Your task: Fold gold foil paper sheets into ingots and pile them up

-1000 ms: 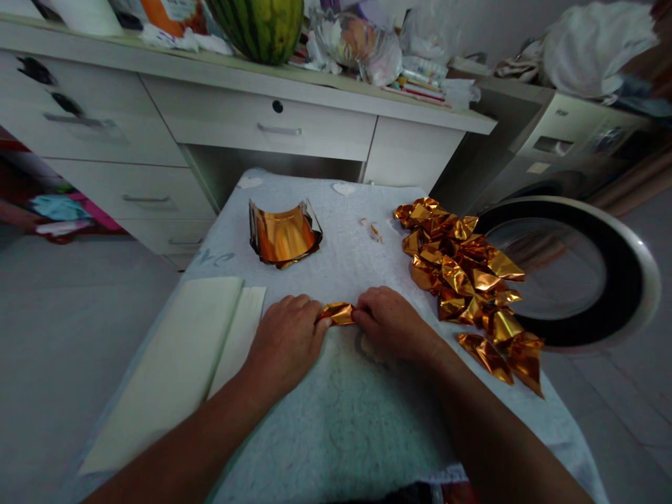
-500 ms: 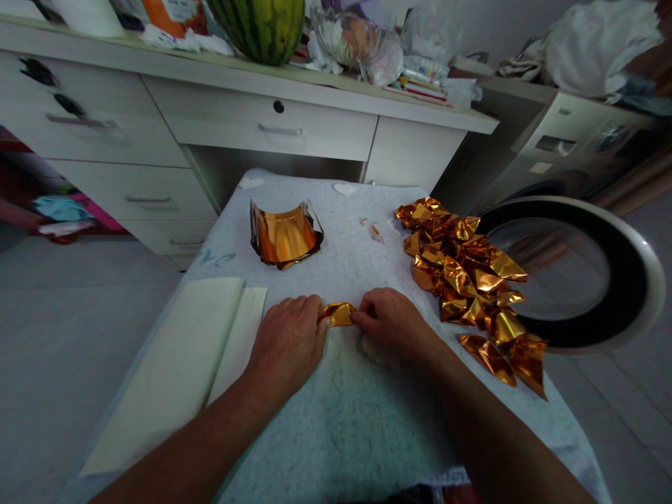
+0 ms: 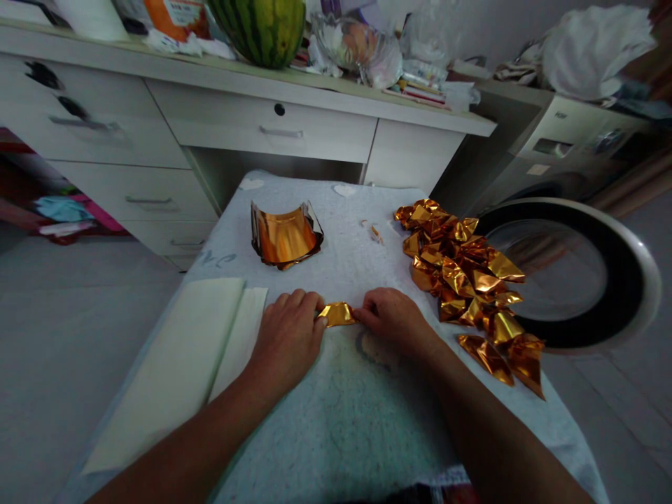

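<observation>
A small folded piece of gold foil paper lies on the cloth-covered table between my hands. My left hand pinches its left end between thumb and fingers. At its right end, my right hand is closed on it with thumb and forefinger. Beyond my hands stands a curved stack of gold foil sheets. Many folded gold foil pieces are heaped to the right of my right hand. To the left of my left hand lie pale yellow paper sheets.
The table has a light patterned cloth. Small scraps lie near its far side. Behind it are white drawers with a watermelon on top. At right, a washing machine's round door hangs open beside the table.
The foil piece looks flatter and its right end shows more. My left fingers have shifted slightly on its left end; both hands otherwise stay in place.
</observation>
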`<action>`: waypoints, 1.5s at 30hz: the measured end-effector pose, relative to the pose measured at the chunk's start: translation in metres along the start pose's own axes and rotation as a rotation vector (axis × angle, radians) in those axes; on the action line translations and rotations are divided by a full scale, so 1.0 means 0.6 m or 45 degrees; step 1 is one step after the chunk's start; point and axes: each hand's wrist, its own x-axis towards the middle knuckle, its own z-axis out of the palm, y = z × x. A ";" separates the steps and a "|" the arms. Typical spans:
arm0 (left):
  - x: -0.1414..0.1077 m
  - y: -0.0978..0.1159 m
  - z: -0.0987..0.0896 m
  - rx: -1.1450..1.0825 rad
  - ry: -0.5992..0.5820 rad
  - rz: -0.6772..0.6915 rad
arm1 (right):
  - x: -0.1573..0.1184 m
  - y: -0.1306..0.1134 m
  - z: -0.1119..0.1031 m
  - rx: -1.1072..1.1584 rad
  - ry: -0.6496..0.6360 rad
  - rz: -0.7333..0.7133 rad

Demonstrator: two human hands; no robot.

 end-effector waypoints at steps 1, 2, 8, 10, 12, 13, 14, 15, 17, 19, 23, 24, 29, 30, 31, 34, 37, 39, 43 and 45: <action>0.000 0.000 0.000 -0.001 -0.007 0.002 | 0.000 0.000 0.000 0.004 0.002 -0.001; 0.001 0.000 0.000 0.000 -0.010 0.002 | -0.001 0.000 0.001 0.011 0.005 -0.002; 0.001 0.003 0.004 0.027 0.008 0.000 | -0.001 -0.004 0.010 0.169 0.087 -0.198; 0.001 0.003 0.004 0.039 -0.001 0.009 | -0.002 -0.010 0.012 0.219 0.078 -0.318; 0.000 0.003 0.004 0.038 -0.011 0.006 | -0.005 -0.017 0.014 0.231 0.057 -0.372; 0.000 0.003 0.004 0.034 -0.015 0.004 | -0.007 -0.020 0.014 0.229 0.057 -0.383; 0.000 0.003 0.003 0.028 -0.020 0.003 | -0.008 -0.023 0.015 0.225 0.067 -0.385; 0.000 0.002 0.003 0.023 -0.027 0.004 | -0.009 -0.025 0.016 0.218 0.080 -0.383; 0.001 0.002 0.001 0.019 -0.044 0.013 | -0.011 -0.030 0.019 0.186 0.110 -0.356; 0.002 0.002 -0.002 0.018 -0.063 0.015 | -0.011 -0.034 0.022 0.133 0.132 -0.310; 0.003 0.002 -0.009 0.019 -0.103 0.013 | -0.009 -0.039 0.030 0.054 0.162 -0.246; 0.004 0.001 -0.009 0.019 -0.109 0.018 | -0.009 -0.039 0.032 0.043 0.172 -0.239; 0.006 -0.008 -0.006 -0.031 -0.102 0.058 | -0.007 -0.042 0.039 -0.017 0.212 -0.215; 0.006 -0.011 -0.004 -0.049 -0.098 0.066 | -0.007 -0.043 0.040 -0.024 0.216 -0.212; 0.006 -0.013 -0.003 -0.066 -0.094 0.071 | -0.007 -0.044 0.040 -0.029 0.219 -0.209; 0.007 -0.019 -0.002 -0.107 -0.095 0.073 | -0.008 -0.049 0.038 -0.040 0.231 -0.198; 0.009 -0.022 -0.002 -0.111 -0.103 0.068 | -0.008 -0.052 0.036 -0.068 0.234 -0.194; 0.009 -0.023 -0.001 -0.108 -0.106 0.073 | -0.007 -0.053 0.036 -0.090 0.231 -0.187; 0.008 -0.021 -0.003 -0.096 -0.086 0.083 | -0.005 -0.055 0.038 -0.099 0.231 -0.162; 0.008 -0.017 -0.006 -0.090 -0.081 0.080 | -0.005 -0.055 0.038 -0.097 0.233 -0.152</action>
